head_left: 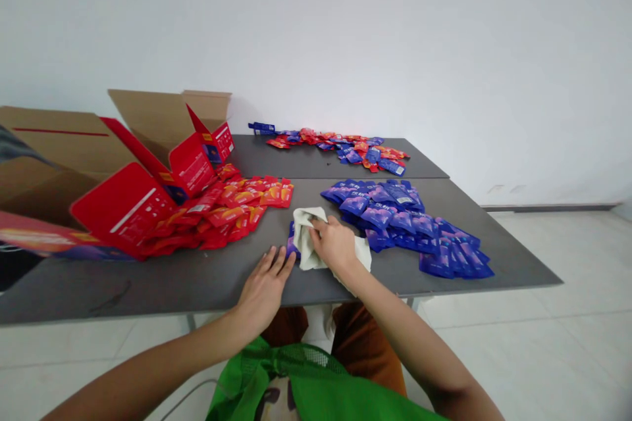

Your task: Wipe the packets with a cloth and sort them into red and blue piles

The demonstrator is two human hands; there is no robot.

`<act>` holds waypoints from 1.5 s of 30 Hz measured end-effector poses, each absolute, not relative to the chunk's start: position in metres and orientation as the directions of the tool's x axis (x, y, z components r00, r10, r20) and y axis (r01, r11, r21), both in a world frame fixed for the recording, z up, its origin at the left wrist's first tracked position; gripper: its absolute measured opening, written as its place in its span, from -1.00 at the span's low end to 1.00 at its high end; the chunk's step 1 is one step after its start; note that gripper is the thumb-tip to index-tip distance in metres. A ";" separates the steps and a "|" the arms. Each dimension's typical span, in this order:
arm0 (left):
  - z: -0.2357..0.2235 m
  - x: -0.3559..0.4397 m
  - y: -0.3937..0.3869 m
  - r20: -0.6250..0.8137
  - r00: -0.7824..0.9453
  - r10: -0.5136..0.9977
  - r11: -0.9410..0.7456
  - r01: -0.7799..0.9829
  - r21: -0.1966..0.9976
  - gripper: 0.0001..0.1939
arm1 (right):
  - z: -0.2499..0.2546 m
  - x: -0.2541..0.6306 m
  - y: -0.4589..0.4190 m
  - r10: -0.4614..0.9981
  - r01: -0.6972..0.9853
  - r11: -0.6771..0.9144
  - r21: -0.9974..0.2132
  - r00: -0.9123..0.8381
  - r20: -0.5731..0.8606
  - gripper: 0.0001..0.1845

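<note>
My right hand is closed on a whitish cloth, bunched over a blue pouch that lies flat near the table's front edge. Only the pouch's left part shows; the cloth covers the rest. Flat on the table, fingers outstretched, my left hand has its fingertips at the pouch's lower left corner. To the right of the cloth spreads a pile of blue pouches, overlapping in rows. Left of my hands is a heap of red and orange pouches.
Open cardboard boxes with red sides stand at the left, flaps up. Mixed red and blue pouches lie scattered along the back of the dark grey table. A white wall rises behind.
</note>
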State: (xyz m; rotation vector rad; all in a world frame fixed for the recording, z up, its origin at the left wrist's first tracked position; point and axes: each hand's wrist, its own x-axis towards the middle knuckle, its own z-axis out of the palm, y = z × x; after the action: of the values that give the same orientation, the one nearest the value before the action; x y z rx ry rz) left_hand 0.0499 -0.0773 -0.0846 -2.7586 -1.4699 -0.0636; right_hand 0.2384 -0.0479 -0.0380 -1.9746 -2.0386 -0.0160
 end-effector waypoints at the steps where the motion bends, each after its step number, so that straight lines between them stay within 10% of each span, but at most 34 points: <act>1: -0.082 0.053 -0.077 0.032 0.543 0.839 -0.542 0.840 -0.029 -0.33 | -0.043 0.232 -0.049 0.977 0.980 0.072 -0.187 -0.032 0.209 -0.59; 12: -0.064 0.087 -0.091 -0.018 0.402 0.916 -0.388 0.870 -0.305 -0.35 | -0.051 0.213 0.013 0.982 0.982 0.095 -0.161 -0.066 0.179 -0.44; 25: -0.066 0.059 -0.084 -0.033 0.452 0.892 -0.448 0.868 -0.213 -0.32 | -0.072 0.224 -0.059 0.922 0.949 0.284 -0.137 -0.231 0.312 -0.56; 33: -0.067 0.060 -0.087 0.012 0.451 0.892 -0.426 0.852 -0.304 -0.29 | -0.055 0.237 0.006 0.975 0.987 0.069 -0.144 -0.036 0.221 -0.49; 45: -0.065 0.057 -0.084 -0.004 0.479 0.878 -0.458 0.837 -0.301 -0.27 | -0.059 0.246 -0.055 0.901 0.909 0.416 -0.017 -0.409 0.147 -0.60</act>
State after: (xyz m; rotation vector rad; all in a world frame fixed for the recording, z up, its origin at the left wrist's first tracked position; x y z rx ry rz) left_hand 0.0574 -0.0837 -0.0650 -2.4699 -1.4652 0.2308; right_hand 0.2459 -0.0546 -0.0595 -1.6268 -2.5291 -0.0989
